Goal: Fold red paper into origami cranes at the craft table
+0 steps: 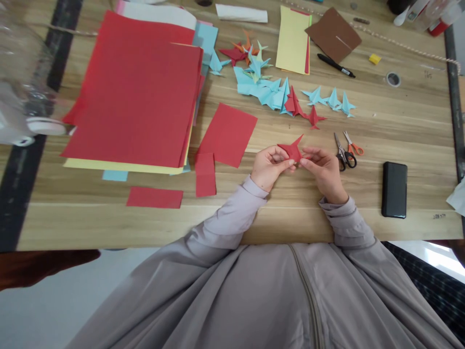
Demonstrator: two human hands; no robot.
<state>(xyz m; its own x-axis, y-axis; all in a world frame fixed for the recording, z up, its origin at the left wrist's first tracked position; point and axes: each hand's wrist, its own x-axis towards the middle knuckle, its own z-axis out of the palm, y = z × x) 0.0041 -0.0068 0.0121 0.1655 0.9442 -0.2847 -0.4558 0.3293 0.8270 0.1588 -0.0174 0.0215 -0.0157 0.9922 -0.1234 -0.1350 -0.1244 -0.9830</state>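
Between both hands is a small red folded paper figure (293,149), with pointed tips sticking up and to the left. My left hand (271,166) pinches its lower left side between thumb and fingers. Its lower right edge is gripped by my right hand (324,170), thumb and fingertips closed together. Fingers cover the figure's lower part. Just beyond the hands lie a red folded paper piece (315,117) and several light blue folded pieces (334,100). A red paper sheet (229,135) rests left of my left hand.
A large red paper stack (141,102) covers the left side. Black-handled scissors (344,152) and orange-handled scissors (353,144) lie right of my right hand, near a black phone-like slab (394,190). Yellow sheets (292,41), a brown sheet (333,35) and a pen (336,65) are farther back.
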